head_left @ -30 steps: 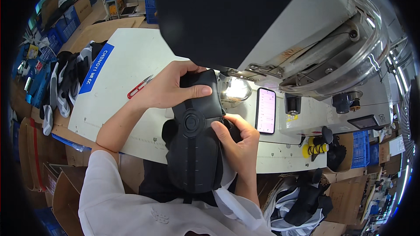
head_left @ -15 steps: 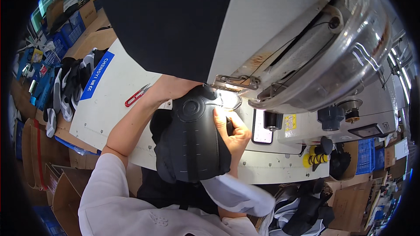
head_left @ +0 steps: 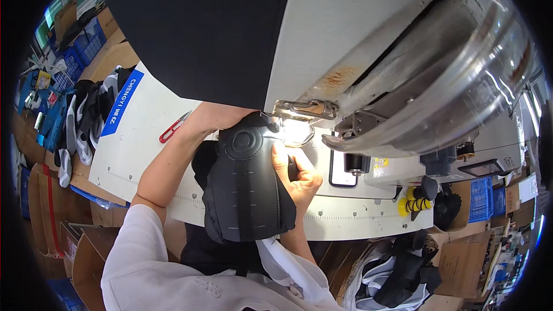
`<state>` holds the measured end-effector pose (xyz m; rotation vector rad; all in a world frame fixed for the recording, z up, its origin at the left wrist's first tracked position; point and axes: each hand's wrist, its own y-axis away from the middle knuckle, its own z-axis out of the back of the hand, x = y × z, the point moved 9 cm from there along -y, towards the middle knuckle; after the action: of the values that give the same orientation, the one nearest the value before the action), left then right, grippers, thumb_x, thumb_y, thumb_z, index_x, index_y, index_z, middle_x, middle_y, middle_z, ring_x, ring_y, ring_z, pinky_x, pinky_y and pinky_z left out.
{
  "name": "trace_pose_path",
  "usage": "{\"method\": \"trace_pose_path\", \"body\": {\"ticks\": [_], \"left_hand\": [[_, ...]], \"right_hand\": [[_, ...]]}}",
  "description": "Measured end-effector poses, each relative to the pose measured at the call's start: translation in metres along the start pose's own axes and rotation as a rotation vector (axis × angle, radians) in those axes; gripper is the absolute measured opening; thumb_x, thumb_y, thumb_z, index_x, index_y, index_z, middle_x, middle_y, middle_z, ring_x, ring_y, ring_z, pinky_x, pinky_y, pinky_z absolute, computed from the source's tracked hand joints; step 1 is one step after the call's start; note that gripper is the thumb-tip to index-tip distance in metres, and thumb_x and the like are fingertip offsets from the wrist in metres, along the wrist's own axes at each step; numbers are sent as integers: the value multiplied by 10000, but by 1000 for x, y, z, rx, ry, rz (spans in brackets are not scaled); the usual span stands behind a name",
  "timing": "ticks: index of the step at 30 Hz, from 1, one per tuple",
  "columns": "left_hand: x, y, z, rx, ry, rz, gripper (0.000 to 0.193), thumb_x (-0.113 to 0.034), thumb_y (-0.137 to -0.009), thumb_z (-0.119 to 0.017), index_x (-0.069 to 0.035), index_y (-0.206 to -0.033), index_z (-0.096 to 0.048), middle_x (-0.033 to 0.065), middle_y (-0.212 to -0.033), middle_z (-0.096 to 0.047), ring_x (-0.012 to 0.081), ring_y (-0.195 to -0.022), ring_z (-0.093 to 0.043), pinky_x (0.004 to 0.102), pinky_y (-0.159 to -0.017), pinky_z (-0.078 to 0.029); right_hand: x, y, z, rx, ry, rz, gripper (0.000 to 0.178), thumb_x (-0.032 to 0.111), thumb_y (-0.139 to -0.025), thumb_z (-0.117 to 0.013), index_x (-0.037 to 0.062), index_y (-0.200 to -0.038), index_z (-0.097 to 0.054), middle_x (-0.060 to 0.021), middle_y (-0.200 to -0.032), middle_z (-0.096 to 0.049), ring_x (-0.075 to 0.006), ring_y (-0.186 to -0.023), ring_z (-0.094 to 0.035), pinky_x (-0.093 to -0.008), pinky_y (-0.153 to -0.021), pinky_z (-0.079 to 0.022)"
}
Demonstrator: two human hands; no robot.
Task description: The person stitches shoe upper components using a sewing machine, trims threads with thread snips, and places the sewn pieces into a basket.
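Observation:
A black, stitched, padded piece point(head_left: 245, 190) with a raised round ring near its far end lies beneath the lit needle area of the sewing machine point(head_left: 345, 34). My right hand point(head_left: 299, 178) is closed on its right edge, thumb on top, close to the light. My left hand point(head_left: 222, 116) reaches in from the left at the far end of the piece; the machine head and the piece hide its fingers. White fabric point(head_left: 294, 270) hangs at the near right side, by my right forearm. Red thread snips point(head_left: 174, 126) lie on the white table left of my left forearm.
Black and white cut pieces point(head_left: 83, 115) are heaped at the left, and more pieces point(head_left: 397, 276) fill a box at the lower right. A phone point(head_left: 344, 173) lies right of my right hand. Yellow thread spools point(head_left: 416, 204) stand at the table's right end. A clear guard point(head_left: 455, 92) overhangs the right side.
The view has shifted, with the machine head looming larger and covering more of the phone. The machine's dark lever and thread at the upper right no longer show. Both hands stay at the black piece.

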<state>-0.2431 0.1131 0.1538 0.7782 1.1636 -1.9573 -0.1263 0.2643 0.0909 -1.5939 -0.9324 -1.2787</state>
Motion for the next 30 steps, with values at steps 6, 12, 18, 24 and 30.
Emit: {"method": "trace_pose_path", "body": {"ticks": [6, 12, 18, 24, 30], "left_hand": [[-3, 0, -2, 53, -13, -49, 143, -65, -791, -696, 31, -892, -661, 75, -809, -649, 158, -697, -575, 297, -634, -490], [16, -5, -1, 27, -123, -86, 143, -34, -801, -651, 31, -928, -662, 95, -844, -662, 187, -739, -599, 311, -678, -502], [13, -1, 7, -63, -74, -94, 151, -30, -801, -645, 31, -938, -661, 100, -856, -664, 191, -756, -605, 314, -691, -504], [-5, 1, 13, -115, -15, -125, 161, -25, -802, -638, 31, -951, -660, 106, -871, -666, 197, -775, -613, 318, -706, -508], [-18, 10, 23, -186, 47, -152, 171, -20, -803, -631, 31, -964, -658, 112, -886, -667, 202, -794, -620, 321, -721, -511]], "right_hand": [[-1, 9, 2, -29, 95, -65, 225, 122, -825, -762, -81, -902, -701, -40, -720, -670, -61, -635, -532, -248, -587, -449], [3, 5, -6, -53, 12, -25, 127, 52, -860, -700, -66, -901, -674, -12, -702, -629, -49, -639, -526, -212, -555, -406], [16, 1, 0, -128, 123, 126, 103, 64, -879, -695, -25, -827, -697, 32, -615, -583, -17, -560, -480, -193, -486, -351], [-8, -3, 8, -140, 29, 57, 391, -99, -720, -683, -99, -1078, -524, -70, -966, -618, -140, -812, -590, -257, -780, -491], [27, -7, 2, 42, 144, 86, 261, 206, -928, -666, -53, -895, -682, 45, -606, -507, -25, -566, -393, -227, -486, -281]]}}
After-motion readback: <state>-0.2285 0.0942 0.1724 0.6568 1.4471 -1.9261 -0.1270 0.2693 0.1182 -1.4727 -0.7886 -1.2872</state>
